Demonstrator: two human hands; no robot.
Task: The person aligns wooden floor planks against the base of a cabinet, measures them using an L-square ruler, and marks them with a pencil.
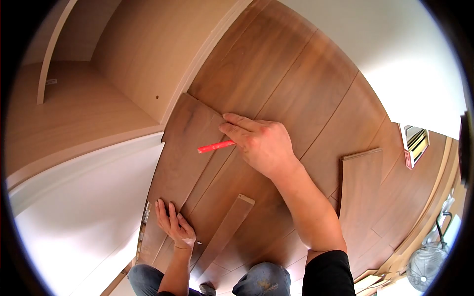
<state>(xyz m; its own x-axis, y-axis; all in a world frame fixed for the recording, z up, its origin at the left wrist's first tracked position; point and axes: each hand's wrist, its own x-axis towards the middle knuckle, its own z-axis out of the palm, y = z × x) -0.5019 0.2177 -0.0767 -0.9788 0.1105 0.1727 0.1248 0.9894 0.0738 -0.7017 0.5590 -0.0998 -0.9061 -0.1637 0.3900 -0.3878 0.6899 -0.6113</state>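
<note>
A loose brown floor plank (185,130) lies along the cabinet and wall, on top of the laid floorboards (291,93). My left hand (175,224) rests on its near part, fingers spread and flat. At the plank's far end, my right hand (261,143) has its fingertips at the corner and edge. A red pencil (215,146) is held in that hand and sticks out to the left; its other end is hidden by the fingers. Between my arms a narrow cut strip of board (227,232) lies on the floor.
An open wooden cabinet (133,64) and a white wall panel (94,197) border the left. Another loose plank (360,182) lies at right, near a small box (414,145) of items. A fan (427,266) stands at the lower right.
</note>
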